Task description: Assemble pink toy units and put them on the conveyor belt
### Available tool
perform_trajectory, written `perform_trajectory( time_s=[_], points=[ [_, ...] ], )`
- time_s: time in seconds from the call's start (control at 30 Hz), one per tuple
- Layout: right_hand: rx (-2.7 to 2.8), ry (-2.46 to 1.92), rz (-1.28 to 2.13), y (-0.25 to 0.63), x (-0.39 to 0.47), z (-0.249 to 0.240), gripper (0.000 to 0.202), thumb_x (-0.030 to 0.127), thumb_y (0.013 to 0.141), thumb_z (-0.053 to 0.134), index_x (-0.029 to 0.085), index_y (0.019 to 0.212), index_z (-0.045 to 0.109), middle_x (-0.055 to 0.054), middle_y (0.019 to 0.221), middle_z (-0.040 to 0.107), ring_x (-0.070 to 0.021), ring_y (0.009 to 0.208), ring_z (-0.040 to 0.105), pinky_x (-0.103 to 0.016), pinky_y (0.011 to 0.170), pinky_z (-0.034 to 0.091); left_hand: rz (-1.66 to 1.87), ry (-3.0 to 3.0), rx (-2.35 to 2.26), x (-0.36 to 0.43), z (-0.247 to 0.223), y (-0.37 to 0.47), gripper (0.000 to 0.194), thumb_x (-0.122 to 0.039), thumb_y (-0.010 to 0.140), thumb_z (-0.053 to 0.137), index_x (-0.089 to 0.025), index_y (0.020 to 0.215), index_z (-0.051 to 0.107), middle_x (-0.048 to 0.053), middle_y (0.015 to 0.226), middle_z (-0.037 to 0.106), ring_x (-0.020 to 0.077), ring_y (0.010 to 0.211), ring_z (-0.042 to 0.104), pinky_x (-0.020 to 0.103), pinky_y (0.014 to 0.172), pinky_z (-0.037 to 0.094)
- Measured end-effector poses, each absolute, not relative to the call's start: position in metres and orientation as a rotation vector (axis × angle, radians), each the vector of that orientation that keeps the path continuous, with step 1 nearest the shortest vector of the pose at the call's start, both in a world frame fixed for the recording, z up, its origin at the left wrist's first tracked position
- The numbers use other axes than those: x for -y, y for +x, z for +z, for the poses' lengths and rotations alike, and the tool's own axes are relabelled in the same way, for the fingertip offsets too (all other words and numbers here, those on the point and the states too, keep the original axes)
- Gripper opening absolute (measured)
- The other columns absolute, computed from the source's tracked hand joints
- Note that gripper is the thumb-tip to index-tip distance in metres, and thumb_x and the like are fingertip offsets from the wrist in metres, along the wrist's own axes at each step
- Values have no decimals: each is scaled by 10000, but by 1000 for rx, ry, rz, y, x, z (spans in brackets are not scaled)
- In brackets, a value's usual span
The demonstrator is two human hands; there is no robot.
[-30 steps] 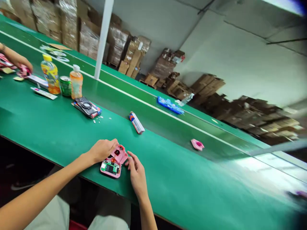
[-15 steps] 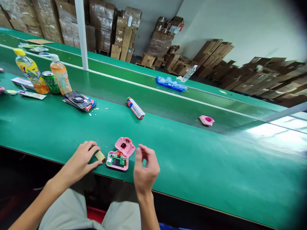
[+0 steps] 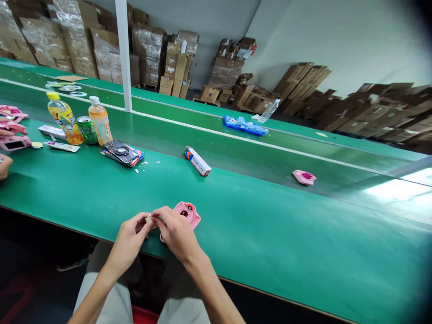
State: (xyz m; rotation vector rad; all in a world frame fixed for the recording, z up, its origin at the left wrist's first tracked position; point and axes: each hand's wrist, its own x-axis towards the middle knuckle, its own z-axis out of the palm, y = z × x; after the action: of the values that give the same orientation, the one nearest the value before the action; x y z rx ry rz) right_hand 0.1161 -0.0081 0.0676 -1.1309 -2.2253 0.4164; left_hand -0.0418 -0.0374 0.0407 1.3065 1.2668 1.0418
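Note:
Close to the table's front edge, my left hand [image 3: 130, 238] pinches a small flat yellowish block [image 3: 149, 218] between thumb and fingers. The fingertips of my right hand [image 3: 177, 234] are closed on the same block from the other side. Behind my right hand lies an opened pink toy camera [image 3: 193, 217]. Its raised shell half shows a dark lens hole, while the half with the green circuit board is mostly hidden under my hand. How the fingertips grip the block is partly covered.
A white-and-blue carton [image 3: 198, 162] lies ahead on the green table [image 3: 270, 234]. A phone-like black device [image 3: 121, 152] rests on another box, beside bottles [image 3: 100, 121] and a green can [image 3: 87, 129]. Farther right is a pink part [image 3: 304, 177]. Another person's hand [image 3: 4, 166] shows at left.
My right hand has moved left, over the open toy camera, and its fingertips now meet the yellowish block in my left hand. The view has shifted, bringing another person's hand in at left.

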Motion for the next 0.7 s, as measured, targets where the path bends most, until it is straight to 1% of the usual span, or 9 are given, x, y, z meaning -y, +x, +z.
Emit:
perform_trajectory(
  time_s=[0.1, 0.17, 0.27, 0.4, 0.47, 0.53, 0.57, 0.63, 0.7],
  points=[
    [2544, -1179, 128, 119, 7, 81, 142, 69, 952, 544, 180, 999, 621, -44, 1043, 676, -144, 755, 622, -272, 526, 336, 1026, 1419, -1280, 39, 42, -42, 390, -536, 962, 526, -180, 1061, 651, -3, 790, 631, 171, 750, 593, 260, 718, 459],
    [2658, -1204, 91, 120, 5, 89, 132, 67, 939, 554, 180, 984, 604, -29, 1024, 656, -134, 708, 593, -292, 485, 282, 997, 1482, -1306, 42, 42, -43, 362, -518, 975, 521, -195, 1101, 624, 15, 887, 662, 191, 838, 621, 281, 787, 466],
    [2750, -1212, 82, 119, 5, 95, 148, 59, 909, 560, 178, 994, 581, -21, 1013, 631, -139, 697, 575, -309, 464, 276, 967, 1540, -1328, 47, 38, -42, 338, -502, 980, 523, -214, 1135, 609, 45, 1040, 687, 220, 956, 634, 312, 870, 467],
    [2814, -1252, -85, 115, 9, 86, 127, 73, 929, 519, 160, 1014, 560, -43, 987, 604, -166, 672, 563, -324, 441, 297, 1016, 1541, -1354, 45, 34, -40, 345, -482, 975, 520, -208, 1141, 648, 69, 1077, 698, 233, 970, 640, 333, 897, 475],
    [2817, -1194, -118, 115, 11, 78, 131, 70, 970, 458, 144, 1013, 558, -60, 971, 599, -178, 705, 569, -316, 486, 385, 1083, 1496, -1354, 39, 31, -40, 321, -425, 955, 532, -195, 1132, 669, 83, 1106, 704, 231, 961, 650, 331, 883, 487],
    [2765, -1065, -129, 117, 13, 69, 136, 78, 993, 437, 125, 1010, 564, -85, 1002, 611, -198, 823, 588, -314, 633, 497, 1117, 1432, -1291, 33, 29, -44, 323, -377, 915, 569, -184, 1148, 682, 87, 1112, 711, 227, 959, 660, 328, 878, 501],
    [2725, -997, -142, 118, 13, 66, 130, 85, 997, 444, 117, 1007, 569, -99, 1033, 620, -211, 897, 589, -322, 728, 525, 1115, 1390, -1242, 30, 28, -47, 352, -374, 893, 597, -180, 1174, 684, 84, 1097, 717, 224, 952, 663, 326, 876, 508],
    [2662, -892, -179, 119, 13, 62, 122, 90, 995, 459, 108, 994, 580, -121, 1094, 631, -233, 1006, 575, -344, 871, 528, 1069, 1280, -1147, 26, 27, -55, 467, -429, 869, 648, -166, 1254, 671, 75, 1005, 729, 211, 894, 659, 320, 852, 521],
    [2658, -827, -191, 117, 11, 62, 124, 98, 996, 466, 110, 978, 588, -125, 1100, 643, -234, 1030, 573, -347, 921, 521, 1036, 1153, -1100, 22, 27, -62, 614, -532, 849, 676, -135, 1317, 648, 58, 879, 720, 188, 800, 631, 303, 793, 525]
  ],
)
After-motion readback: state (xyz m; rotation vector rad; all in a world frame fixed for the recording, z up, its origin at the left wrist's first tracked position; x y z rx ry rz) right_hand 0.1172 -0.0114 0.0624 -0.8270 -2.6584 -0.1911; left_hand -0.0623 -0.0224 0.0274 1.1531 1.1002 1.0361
